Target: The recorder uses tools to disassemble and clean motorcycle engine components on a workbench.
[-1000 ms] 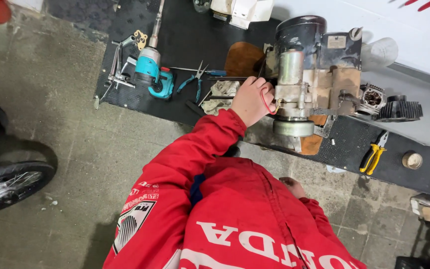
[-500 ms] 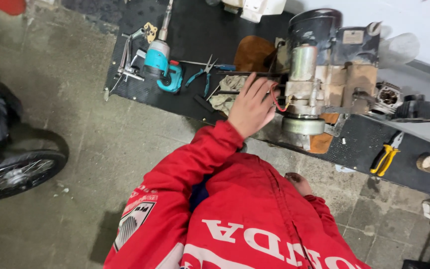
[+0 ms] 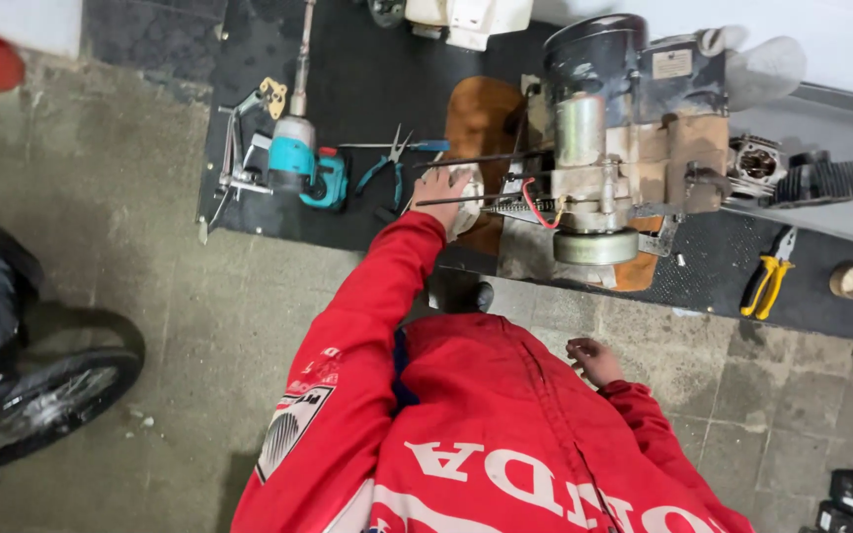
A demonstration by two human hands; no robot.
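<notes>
My left hand [image 3: 439, 188] reaches forward in a red sleeve and rests on a white rag [image 3: 468, 209], fingers curled over it. The rag lies on a black mat [image 3: 367, 69] beside two long thin studs that stick out of a small engine [image 3: 624, 148]. A red wire loops at the engine's near side. My right hand [image 3: 592, 360] hangs low near my chest over the tiled floor, fingers loosely apart and holding nothing.
A teal power drill [image 3: 298, 163] and blue-handled pliers [image 3: 392, 163] lie left of the rag. Yellow pliers [image 3: 767, 286] and a tape roll [image 3: 851, 281] sit at the right. A finned cylinder [image 3: 826, 183] lies beyond the engine. A bike wheel [image 3: 41, 405] stands at left.
My left hand left the engine by the red wire and moved left onto the white rag. The view shifted slightly, so the mat and tools sit lower in the frame.
</notes>
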